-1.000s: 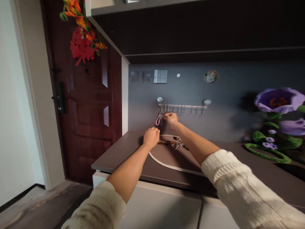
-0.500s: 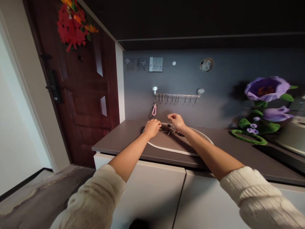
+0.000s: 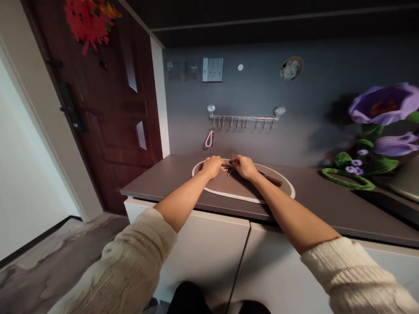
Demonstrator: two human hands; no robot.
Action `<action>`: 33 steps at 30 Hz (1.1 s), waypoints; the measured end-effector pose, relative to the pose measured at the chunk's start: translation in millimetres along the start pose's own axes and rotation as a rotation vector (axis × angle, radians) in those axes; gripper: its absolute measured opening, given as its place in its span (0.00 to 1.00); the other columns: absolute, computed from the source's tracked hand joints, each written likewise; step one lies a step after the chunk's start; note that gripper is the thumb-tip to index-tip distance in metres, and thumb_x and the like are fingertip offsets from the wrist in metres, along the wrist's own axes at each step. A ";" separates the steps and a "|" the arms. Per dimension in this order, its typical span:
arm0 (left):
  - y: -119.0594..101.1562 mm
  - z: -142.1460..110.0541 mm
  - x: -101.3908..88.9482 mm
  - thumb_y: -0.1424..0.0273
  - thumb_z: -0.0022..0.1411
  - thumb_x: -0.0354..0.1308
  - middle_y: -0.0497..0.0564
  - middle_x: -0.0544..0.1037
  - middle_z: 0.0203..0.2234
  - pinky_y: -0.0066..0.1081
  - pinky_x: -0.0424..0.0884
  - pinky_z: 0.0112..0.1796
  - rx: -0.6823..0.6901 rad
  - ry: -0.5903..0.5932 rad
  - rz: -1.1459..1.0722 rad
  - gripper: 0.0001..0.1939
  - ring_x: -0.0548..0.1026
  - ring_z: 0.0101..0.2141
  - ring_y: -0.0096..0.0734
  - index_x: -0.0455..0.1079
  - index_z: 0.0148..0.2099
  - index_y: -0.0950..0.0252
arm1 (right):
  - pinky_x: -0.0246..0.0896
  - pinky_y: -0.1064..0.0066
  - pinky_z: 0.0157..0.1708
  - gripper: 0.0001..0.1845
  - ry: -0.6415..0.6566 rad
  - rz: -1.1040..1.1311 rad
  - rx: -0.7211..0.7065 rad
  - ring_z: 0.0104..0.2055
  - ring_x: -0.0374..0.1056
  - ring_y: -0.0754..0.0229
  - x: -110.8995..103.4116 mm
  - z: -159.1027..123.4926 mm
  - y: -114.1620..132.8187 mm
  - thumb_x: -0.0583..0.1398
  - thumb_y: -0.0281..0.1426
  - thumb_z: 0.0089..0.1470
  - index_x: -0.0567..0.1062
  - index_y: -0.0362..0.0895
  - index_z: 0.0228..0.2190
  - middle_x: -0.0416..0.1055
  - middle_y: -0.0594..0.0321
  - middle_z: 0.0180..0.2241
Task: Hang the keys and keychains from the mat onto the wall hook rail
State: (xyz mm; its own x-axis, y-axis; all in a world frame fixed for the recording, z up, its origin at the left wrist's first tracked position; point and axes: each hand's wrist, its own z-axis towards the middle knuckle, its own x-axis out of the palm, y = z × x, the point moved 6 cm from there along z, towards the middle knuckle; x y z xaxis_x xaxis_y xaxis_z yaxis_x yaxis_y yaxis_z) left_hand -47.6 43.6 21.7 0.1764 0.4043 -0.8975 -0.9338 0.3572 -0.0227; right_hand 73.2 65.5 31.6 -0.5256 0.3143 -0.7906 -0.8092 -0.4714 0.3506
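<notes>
Brown countertop (image 3: 157,179), 2 hands (image 3: 212,166) (image 3: 245,167) holding keys (image 3: 231,170), front edge (image 3: 216,210) well apart

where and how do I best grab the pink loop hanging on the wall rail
I'd pinch the pink loop by its low, rounded end, coming from the front: it hangs down under the rail's left end, with the wall behind it.

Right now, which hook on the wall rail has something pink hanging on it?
The leftmost hook on the rail, nearest the door. It has the pink loop; the others look bare.
</notes>
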 end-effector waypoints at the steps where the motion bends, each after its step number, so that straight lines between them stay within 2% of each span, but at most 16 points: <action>1: 0.7 0.1 1.3 0.69 0.58 0.52 0.53 0.72 0.39 0.33 0.61 0.42 0.004 0.000 -0.001 0.11 0.68 0.42 0.37 0.72 0.41 0.58 | 0.57 0.73 0.37 0.11 0.001 -0.008 -0.009 0.36 0.68 0.60 0.8 0.7 0.3 0.54 0.23 0.50 0.74 0.42 0.33 0.74 0.56 0.33; 9: 7.8 2.8 9.5 0.70 0.58 0.52 0.53 0.71 0.40 0.33 0.60 0.43 -0.009 0.046 -0.030 0.09 0.66 0.44 0.38 0.70 0.41 0.61 | 0.56 0.73 0.37 0.12 0.007 -0.055 0.001 0.36 0.67 0.60 0.7 1.5 0.8 0.54 0.23 0.49 0.75 0.41 0.34 0.74 0.56 0.34; 17: 7.1 -2.2 6.3 0.72 0.58 0.51 0.51 0.71 0.40 0.32 0.58 0.42 0.003 0.031 -0.060 0.09 0.66 0.43 0.35 0.63 0.43 0.63 | 0.56 0.72 0.38 0.12 0.003 -0.088 0.021 0.38 0.67 0.58 -2.3 1.4 0.9 0.55 0.23 0.49 0.75 0.41 0.35 0.73 0.55 0.36; 23: 9.1 -4.5 -0.7 0.74 0.59 0.49 0.52 0.70 0.41 0.32 0.57 0.42 0.015 -0.065 -0.006 0.09 0.65 0.44 0.35 0.63 0.43 0.64 | 0.56 0.73 0.39 0.12 0.008 -0.105 0.015 0.39 0.67 0.59 -4.0 1.1 1.2 0.54 0.24 0.50 0.75 0.40 0.37 0.73 0.55 0.36; 33: 12.1 -5.8 -11.1 0.74 0.61 0.46 0.53 0.68 0.40 0.34 0.58 0.42 0.019 -0.213 0.014 0.10 0.64 0.44 0.36 0.67 0.42 0.61 | 0.56 0.75 0.36 0.13 0.120 -0.175 -0.029 0.38 0.67 0.60 -2.6 -3.6 10.3 0.55 0.28 0.51 0.74 0.41 0.39 0.73 0.56 0.37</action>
State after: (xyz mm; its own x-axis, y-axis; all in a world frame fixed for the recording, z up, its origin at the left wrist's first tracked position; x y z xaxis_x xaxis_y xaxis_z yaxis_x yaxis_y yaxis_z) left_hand -62.7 38.5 28.9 0.2268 0.5775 -0.7842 -0.9311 0.3648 -0.0006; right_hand 67.2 56.9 35.4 -0.3411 0.2940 -0.8929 -0.8766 -0.4425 0.1892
